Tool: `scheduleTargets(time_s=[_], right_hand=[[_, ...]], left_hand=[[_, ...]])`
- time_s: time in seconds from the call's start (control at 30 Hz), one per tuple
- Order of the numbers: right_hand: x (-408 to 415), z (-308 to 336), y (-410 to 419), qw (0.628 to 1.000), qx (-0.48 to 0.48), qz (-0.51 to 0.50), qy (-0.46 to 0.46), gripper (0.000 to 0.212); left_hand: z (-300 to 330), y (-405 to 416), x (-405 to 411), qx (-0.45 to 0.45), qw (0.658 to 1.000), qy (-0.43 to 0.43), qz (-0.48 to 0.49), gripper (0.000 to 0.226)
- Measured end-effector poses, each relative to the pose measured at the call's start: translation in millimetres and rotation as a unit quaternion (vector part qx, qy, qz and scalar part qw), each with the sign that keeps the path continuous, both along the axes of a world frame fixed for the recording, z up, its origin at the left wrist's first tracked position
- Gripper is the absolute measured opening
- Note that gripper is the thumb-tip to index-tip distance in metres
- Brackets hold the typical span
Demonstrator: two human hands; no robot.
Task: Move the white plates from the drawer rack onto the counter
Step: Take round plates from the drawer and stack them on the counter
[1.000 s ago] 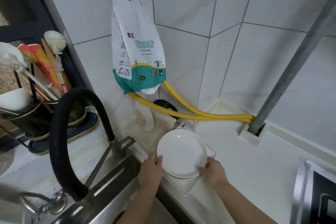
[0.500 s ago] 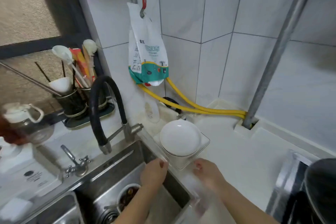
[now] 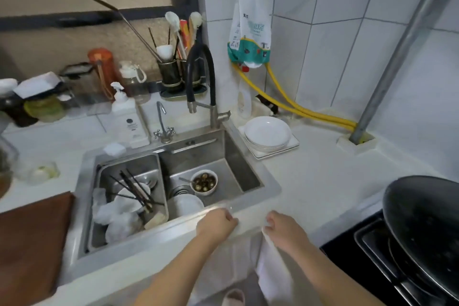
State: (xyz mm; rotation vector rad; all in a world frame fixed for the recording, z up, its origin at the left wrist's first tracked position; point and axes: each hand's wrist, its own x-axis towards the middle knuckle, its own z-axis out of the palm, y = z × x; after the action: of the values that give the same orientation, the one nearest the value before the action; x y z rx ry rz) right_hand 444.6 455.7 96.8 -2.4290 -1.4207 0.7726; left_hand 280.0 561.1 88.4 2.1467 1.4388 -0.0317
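Observation:
A stack of round white plates (image 3: 267, 133) sits on a square white plate (image 3: 293, 144) on the counter (image 3: 323, 176), behind the sink's right corner. My left hand (image 3: 216, 225) is at the counter's front edge with its fingers curled in and nothing in it. My right hand (image 3: 285, 230) is beside it, also at the front edge, fingers loosely bent and holding nothing. Both hands are well away from the plates. The drawer rack is out of view below the counter.
The steel sink (image 3: 238, 176) holds a bowl of food (image 3: 204, 182), dishes and chopsticks. A black faucet (image 3: 200, 74) arches behind it. A black wok (image 3: 424, 226) sits on the stove at right. A yellow hose (image 3: 310, 112) and a metal pipe (image 3: 387, 62) stand behind the plates.
Both hands let go of the plate stack and drew back to the counter's front edge. The view pulled back and now takes in the whole sink and the stove.

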Motion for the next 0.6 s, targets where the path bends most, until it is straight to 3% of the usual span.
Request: scheduleTargets(time_s=[0.1, 0.2, 0.47, 0.6], right_hand=[[-21.3, -5.6, -33.8, 1.0, -0.004, 0.03, -0.002, 0.024], [-47.7, -12.3, -59.8, 0.998, -0.021, 0.062, 0.008, 0.005], [-134.6, -31.4, -86.2, 0.979, -0.061, 0.194, -0.013, 0.031], [-189.4, -35.9, -90.5, 0.962, -0.084, 0.257, -0.029, 0.024]], left_hand=[[-8.7, -49.8, -33.6, -0.012, 1.0, -0.001, 0.022, 0.032], [-16.5, -91.4, -72.3, -0.031, 0.998, 0.028, 0.041, 0.032], [-37.0, -158.0, -177.3, -0.078, 0.983, 0.063, 0.154, 0.035], [-46.0, -186.9, -230.3, -0.098, 0.971, 0.07, 0.205, 0.034]])
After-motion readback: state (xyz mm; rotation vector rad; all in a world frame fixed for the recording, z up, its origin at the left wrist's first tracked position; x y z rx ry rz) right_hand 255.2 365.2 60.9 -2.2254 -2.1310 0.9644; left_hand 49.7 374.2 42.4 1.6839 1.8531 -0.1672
